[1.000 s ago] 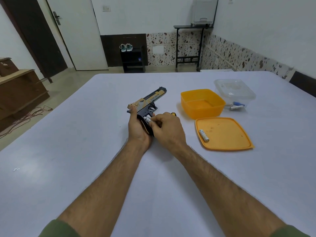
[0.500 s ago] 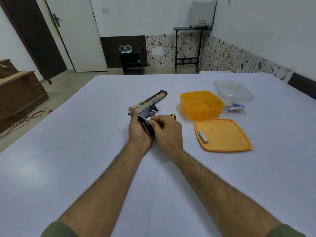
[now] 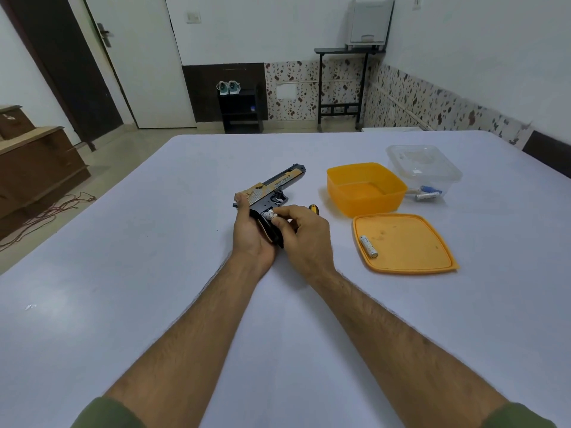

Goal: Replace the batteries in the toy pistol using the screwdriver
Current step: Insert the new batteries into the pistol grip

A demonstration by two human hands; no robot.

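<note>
White table (image 3: 154, 273): right hand (image 3: 304, 237) pinching battery (image 3: 269, 215) at pistol (image 3: 272, 188).

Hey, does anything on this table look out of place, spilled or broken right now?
Nothing looks spilled or broken. One loose battery lies on the orange lid, which sits off its orange tub, and the left hand holds the toy pistol while the right hand pinches a battery at its grip. That fits a battery swap.
</note>
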